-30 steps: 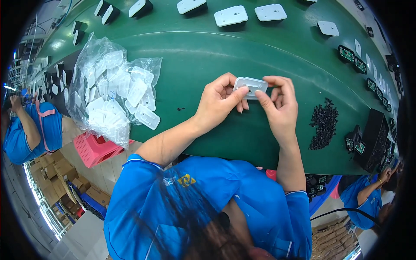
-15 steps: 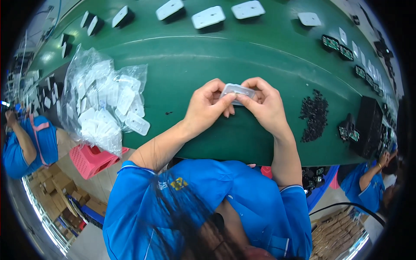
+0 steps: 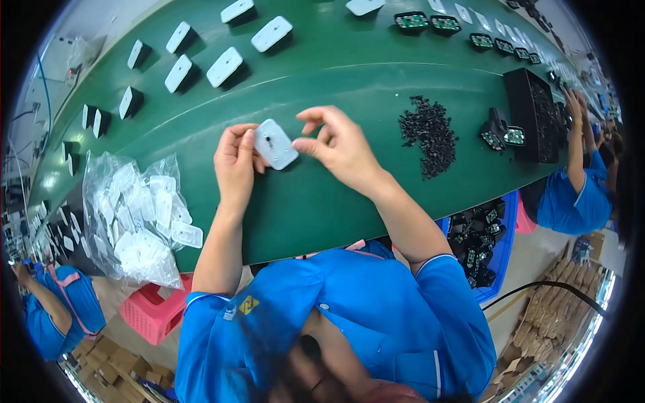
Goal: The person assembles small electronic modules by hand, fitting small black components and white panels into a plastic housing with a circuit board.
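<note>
My left hand grips a flat white plastic cover with rounded corners by its left edge, above the green table. A small black part shows near the middle of the cover's face. At the cover's right edge is my right hand, its thumb tip near or touching that edge. The thumb and curled fingers are apart, and I see nothing between them. To the left lies a clear plastic bag with many similar white covers. A heap of small black parts lies to the right.
White-topped black units stand across the far side of the green table. Circuit-board units and a black box are at right. Below the edge is a blue bin; a pink stool stands left. Co-workers sit either side.
The view has turned, shifting the table's contents. My hands have separated: the left keeps the cover, now tilted face up with a black part showing, while the right has released its grip.
</note>
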Demonstrator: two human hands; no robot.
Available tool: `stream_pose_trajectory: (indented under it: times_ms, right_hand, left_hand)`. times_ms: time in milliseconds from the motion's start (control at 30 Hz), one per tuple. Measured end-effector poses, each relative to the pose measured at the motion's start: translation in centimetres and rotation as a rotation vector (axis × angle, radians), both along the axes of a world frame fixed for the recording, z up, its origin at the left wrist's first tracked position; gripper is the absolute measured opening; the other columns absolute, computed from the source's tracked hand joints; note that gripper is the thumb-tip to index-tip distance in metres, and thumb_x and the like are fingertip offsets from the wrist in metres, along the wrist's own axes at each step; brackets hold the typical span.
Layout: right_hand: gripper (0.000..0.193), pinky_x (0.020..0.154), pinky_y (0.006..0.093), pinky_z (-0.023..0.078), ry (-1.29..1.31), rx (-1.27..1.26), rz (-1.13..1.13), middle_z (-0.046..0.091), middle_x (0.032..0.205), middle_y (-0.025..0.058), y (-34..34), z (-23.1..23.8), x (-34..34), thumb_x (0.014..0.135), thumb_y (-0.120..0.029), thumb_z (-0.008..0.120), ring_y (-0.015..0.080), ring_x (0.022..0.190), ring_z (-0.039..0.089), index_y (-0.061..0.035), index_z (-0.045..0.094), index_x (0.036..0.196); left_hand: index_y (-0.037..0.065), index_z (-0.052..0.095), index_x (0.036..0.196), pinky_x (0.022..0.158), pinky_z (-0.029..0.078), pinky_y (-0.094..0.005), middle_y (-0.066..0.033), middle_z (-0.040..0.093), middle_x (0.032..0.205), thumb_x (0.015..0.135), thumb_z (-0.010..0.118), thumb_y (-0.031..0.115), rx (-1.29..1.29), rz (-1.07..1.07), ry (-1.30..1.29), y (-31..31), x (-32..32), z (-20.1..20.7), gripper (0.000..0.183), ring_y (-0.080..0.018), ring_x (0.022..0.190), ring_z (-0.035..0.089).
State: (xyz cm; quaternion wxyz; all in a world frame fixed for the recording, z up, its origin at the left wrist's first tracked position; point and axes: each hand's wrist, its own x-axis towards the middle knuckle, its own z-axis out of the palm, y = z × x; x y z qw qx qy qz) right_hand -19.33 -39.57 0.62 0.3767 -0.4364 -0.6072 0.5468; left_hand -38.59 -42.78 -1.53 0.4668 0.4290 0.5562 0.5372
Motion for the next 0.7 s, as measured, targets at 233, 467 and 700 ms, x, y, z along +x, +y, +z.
stream_pose_trajectory:
  times_ms: [233,467,700]
  right_hand:
    - [0.018,0.067,0.027,0.047,-0.339,0.38,-0.551,0.063,0.091,0.0062,2.3,3.2,12.2,0.086,-0.015,0.066,0.014,0.073,0.058,-0.0029,0.066,0.099]
    - [0.019,0.069,0.0326,0.049,-0.927,0.483,-0.924,0.062,0.09,0.0065,0.8,4.8,25.3,0.089,-0.026,0.062,0.0213,0.079,0.062,-0.0108,0.068,0.098]
    - [0.04,0.069,0.0389,0.05,-1.482,0.594,-0.608,0.055,0.097,0.007,-1.0,1.0,27.0,0.073,-0.029,0.076,0.0275,0.087,0.055,-0.015,0.061,0.107]
  left_hand:
    - [0.001,0.062,0.092,0.056,0.045,-0.0281,-0.0057,0.057,0.076,0.093,0.056,0.01,0.12,0.0,0.688,0.2,-0.9,-0.7,0.011,-0.0142,0.061,0.056]
    - [0.003,0.056,0.113,0.068,0.049,-0.037,-0.0112,0.055,0.103,0.09,0.062,0.022,0.072,-0.043,1.018,-2.0,1.7,1.7,0.03,-0.0256,0.076,0.059]
    - [0.002,0.042,0.132,0.088,0.043,-0.0428,-0.0202,0.05,0.117,0.073,0.078,0.028,0.286,-0.06,1.27,-3.6,3.2,0.6,0.074,-0.0362,0.103,0.05]
